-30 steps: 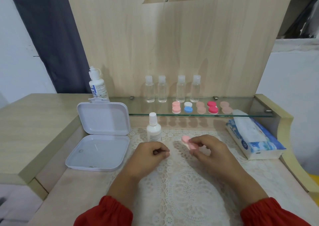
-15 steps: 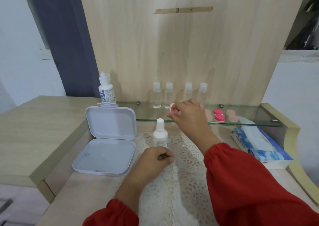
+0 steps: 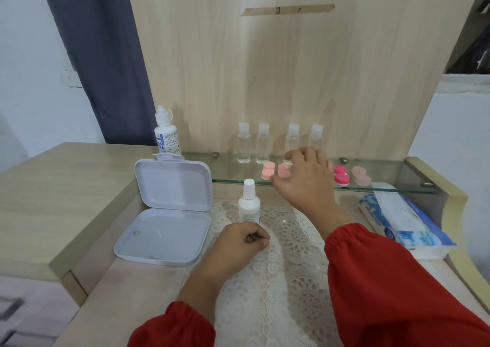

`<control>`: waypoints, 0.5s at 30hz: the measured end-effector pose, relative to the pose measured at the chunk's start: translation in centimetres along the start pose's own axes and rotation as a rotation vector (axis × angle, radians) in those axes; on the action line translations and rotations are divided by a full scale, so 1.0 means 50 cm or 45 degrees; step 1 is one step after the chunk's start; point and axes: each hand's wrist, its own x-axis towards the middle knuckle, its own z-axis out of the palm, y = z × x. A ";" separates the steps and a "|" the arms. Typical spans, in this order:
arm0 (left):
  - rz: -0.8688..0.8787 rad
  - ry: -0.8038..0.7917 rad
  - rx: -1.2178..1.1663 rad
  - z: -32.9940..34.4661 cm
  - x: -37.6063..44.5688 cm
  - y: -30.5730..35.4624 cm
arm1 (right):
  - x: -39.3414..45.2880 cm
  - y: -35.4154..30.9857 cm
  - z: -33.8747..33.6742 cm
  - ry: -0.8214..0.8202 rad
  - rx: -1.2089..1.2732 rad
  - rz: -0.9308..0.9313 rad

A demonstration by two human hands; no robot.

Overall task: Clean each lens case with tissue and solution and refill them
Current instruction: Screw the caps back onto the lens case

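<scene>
My right hand (image 3: 305,182) reaches over the glass shelf (image 3: 384,187), thumb and forefinger pinching a salmon-pink lens case (image 3: 283,170) that sits on the glass. Beside it on the left lies a lighter pink lens case (image 3: 267,171). To the right of the hand are a red lens case (image 3: 341,175) and a pale peach lens case (image 3: 360,175); my hand hides what lies between. My left hand (image 3: 244,240) rests on the lace mat (image 3: 286,288) with fingers curled, nothing visible in it. A small white solution bottle (image 3: 249,203) stands just beyond it. The tissue pack (image 3: 403,219) lies at the right.
An open white plastic box (image 3: 164,214) sits at the left of the mat, lid upright. A larger eye-solution bottle (image 3: 165,137) stands at the shelf's left end. Several small clear bottles (image 3: 244,145) line the wooden back panel. Raised wooden ledges border both sides.
My right hand lifted the salmon-pink case from the mat, carried it up to the glass shelf and set it down beside the lighter pink case. My left hand stayed on the mat.
</scene>
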 end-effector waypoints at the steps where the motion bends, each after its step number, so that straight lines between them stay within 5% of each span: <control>1: 0.001 0.002 0.002 0.000 0.000 0.000 | 0.000 0.005 -0.001 -0.008 -0.032 0.023; 15: -0.009 -0.007 -0.049 0.001 -0.002 0.004 | 0.000 -0.018 0.002 -0.148 -0.103 -0.140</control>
